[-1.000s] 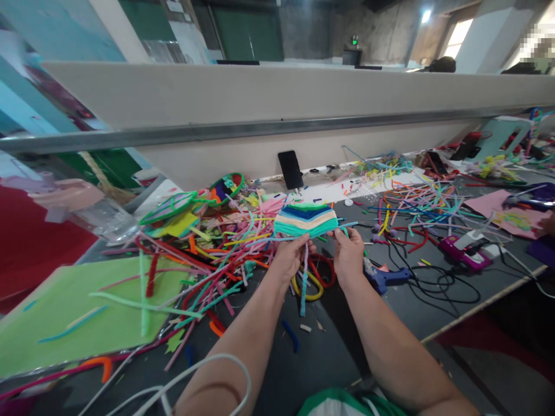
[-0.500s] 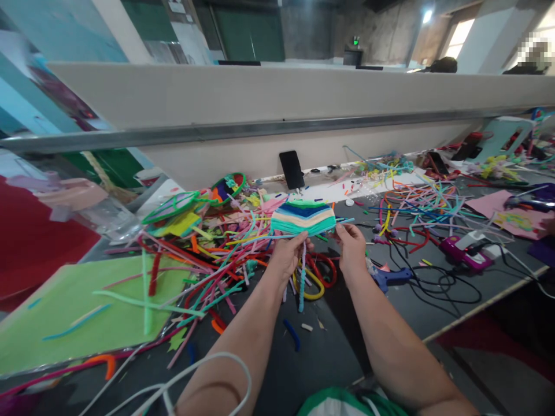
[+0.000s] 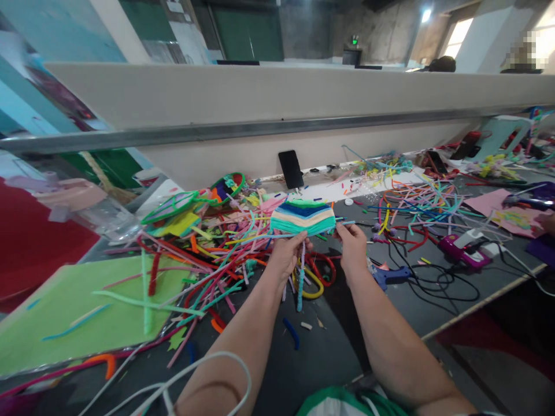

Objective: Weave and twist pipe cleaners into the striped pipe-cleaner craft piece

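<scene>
A striped panel of fuzzy pipe cleaners point(image 3: 303, 217), in green, blue, cream and teal, is held up over the table. At its lower edge my left hand point(image 3: 284, 255) is closed, thumb on top, gripping the panel. My right hand point(image 3: 353, 247) pinches a light blue pipe cleaner point(image 3: 348, 223) by the panel's right corner; the strand runs along the lower edge and sticks out past the fingers. Below my left hand hangs a twisted lilac and blue stem point(image 3: 300, 289); its upper end is hidden by the fingers.
Loose pipe cleaners point(image 3: 225, 254) heap to the left beside a green sheet point(image 3: 78, 300). A blue glue gun point(image 3: 392, 276), black cables and a magenta power strip point(image 3: 463, 252) lie right. A phone point(image 3: 290, 169) leans on the partition; a clear bottle point(image 3: 99, 211) stands left.
Both hands keep nearly the same place and grip. The free end of the light blue pipe cleaner by my right fingers has dipped slightly.
</scene>
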{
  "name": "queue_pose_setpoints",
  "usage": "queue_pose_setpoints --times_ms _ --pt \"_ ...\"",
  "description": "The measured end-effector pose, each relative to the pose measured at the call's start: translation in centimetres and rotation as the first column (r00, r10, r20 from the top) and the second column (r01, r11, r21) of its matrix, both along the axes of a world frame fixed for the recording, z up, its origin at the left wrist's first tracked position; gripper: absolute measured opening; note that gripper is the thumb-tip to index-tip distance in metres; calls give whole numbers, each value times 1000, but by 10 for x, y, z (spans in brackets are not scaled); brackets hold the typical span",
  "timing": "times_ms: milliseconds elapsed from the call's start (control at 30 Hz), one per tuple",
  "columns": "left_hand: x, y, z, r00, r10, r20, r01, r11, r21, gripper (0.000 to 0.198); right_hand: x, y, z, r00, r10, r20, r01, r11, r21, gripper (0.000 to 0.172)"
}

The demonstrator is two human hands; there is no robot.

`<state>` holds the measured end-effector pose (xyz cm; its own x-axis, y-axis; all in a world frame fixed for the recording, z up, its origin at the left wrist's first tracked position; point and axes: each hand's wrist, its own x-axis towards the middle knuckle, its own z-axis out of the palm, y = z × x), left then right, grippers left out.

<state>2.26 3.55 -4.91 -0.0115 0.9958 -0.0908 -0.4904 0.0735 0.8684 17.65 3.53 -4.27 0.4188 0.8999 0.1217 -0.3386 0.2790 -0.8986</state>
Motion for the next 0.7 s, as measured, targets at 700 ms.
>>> queue_pose_setpoints --times_ms 700 --pt "-11 1 3 998 -41 -36 40 999 -25 28 11 -5 14 893 315 -321 -392 896 -210 33"
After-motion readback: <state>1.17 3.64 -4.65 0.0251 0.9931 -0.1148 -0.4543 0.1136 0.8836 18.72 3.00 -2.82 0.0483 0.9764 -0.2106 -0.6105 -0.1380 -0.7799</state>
